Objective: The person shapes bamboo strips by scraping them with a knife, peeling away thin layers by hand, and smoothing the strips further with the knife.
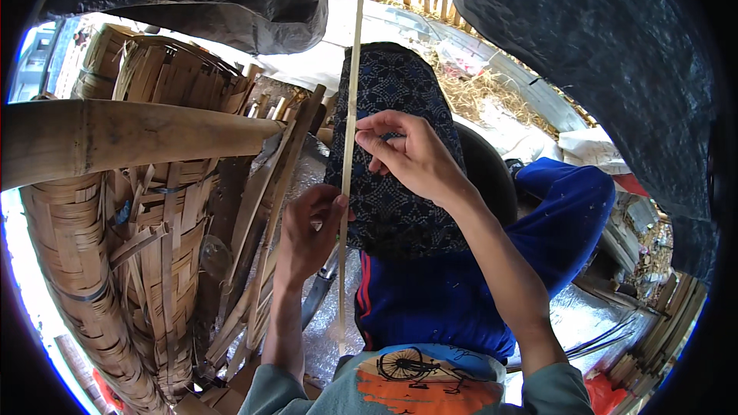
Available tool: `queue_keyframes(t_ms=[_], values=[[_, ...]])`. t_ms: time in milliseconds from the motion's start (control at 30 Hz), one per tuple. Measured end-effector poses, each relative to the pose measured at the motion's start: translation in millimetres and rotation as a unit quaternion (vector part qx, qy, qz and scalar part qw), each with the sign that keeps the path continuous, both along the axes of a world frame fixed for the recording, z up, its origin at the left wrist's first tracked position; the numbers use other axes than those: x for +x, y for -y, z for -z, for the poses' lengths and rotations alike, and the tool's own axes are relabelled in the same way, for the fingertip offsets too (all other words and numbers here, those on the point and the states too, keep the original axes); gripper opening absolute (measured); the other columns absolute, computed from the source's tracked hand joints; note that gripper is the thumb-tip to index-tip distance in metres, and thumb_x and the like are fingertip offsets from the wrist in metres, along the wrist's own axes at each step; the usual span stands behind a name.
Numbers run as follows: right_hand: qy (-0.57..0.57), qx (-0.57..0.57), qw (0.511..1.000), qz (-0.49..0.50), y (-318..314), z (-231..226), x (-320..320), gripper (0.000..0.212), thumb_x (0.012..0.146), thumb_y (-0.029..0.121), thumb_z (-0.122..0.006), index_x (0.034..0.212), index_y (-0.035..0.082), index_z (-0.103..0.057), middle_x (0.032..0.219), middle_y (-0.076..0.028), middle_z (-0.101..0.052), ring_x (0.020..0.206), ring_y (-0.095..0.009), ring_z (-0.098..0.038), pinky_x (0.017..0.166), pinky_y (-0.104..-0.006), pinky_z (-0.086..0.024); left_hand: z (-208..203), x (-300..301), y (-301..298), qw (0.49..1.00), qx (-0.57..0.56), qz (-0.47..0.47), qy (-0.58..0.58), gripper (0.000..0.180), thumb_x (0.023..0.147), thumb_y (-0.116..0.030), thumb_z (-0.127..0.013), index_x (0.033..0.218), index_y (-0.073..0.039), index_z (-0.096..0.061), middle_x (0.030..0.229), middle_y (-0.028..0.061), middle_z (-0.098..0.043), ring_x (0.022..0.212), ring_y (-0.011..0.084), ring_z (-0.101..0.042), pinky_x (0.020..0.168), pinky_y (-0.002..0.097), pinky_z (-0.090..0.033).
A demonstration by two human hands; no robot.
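A long, thin, pale bamboo strip (355, 69) runs nearly upright through the middle of the view, from the top edge down toward my shirt. Lower on it, my left hand (307, 234) is closed, with the strip between thumb and fingers. Higher up, my right hand (411, 154) pinches the same strip from its right side with thumb and forefinger, the other fingers curled. Behind the strip a dark patterned cloth (400, 84) lies over my lap. Beside my left wrist is a knife (317, 292) with a dark blade, partly hidden by the hand.
A thick bamboo pole (138, 138) juts in from the left, above woven bamboo baskets (65, 238). Split bamboo pieces (265, 207) lean close to my left arm. Dark plastic sheeting (584, 46) hangs at the upper right, and more sheeting (231, 0) hangs at the upper left.
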State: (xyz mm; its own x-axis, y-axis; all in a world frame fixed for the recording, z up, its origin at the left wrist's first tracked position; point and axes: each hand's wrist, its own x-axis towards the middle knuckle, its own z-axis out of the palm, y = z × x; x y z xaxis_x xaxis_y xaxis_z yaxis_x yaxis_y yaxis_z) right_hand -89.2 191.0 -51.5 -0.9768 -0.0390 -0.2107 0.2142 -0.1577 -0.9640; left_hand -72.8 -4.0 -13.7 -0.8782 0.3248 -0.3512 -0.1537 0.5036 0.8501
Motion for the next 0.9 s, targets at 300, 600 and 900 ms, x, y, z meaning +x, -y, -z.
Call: queue_keyframes(t_ms=[300,600,900], values=[[0.012,-0.065,0.998,-0.02,-23,-16,-8,0.012,0.091,0.009,-0.061,0.09,-0.003,-0.063,0.075,-0.006,-0.063,0.064,-0.01,-0.06,0.059,-0.0226,-0.052,-5,1,6,1.0,-0.008,0.004,0.005,0.019,0.093,-0.014,-0.059,0.093,0.004,-0.06,0.076,0.0101,-0.067,0.074,0.0162,-0.069,0.063,0.0267,-0.052],[0.068,-0.074,0.991,0.085,-115,-34,6,0.01,0.089,0.011,-0.064,0.09,0.001,-0.063,0.078,-0.004,-0.062,0.066,-0.009,-0.058,0.064,-0.0237,-0.051,-10,2,-5,0.998,-0.048,0.038,-0.01,0.014,0.092,-0.012,-0.06,0.092,0.002,-0.062,0.07,0.0087,-0.067,0.071,0.0133,-0.069,0.062,0.0254,-0.052],[-0.099,0.739,0.63,0.214,-214,16,33,0.04,0.087,0.018,-0.069,0.122,0.002,-0.056,0.116,-0.014,-0.062,0.105,-0.021,-0.062,0.085,-0.0317,-0.052,-12,22,6,0.997,-0.052,0.045,0.024,0.014,0.089,-0.008,-0.062,0.091,0.005,-0.062,0.072,0.0129,-0.069,0.069,0.0176,-0.07,0.065,0.0286,-0.053]])
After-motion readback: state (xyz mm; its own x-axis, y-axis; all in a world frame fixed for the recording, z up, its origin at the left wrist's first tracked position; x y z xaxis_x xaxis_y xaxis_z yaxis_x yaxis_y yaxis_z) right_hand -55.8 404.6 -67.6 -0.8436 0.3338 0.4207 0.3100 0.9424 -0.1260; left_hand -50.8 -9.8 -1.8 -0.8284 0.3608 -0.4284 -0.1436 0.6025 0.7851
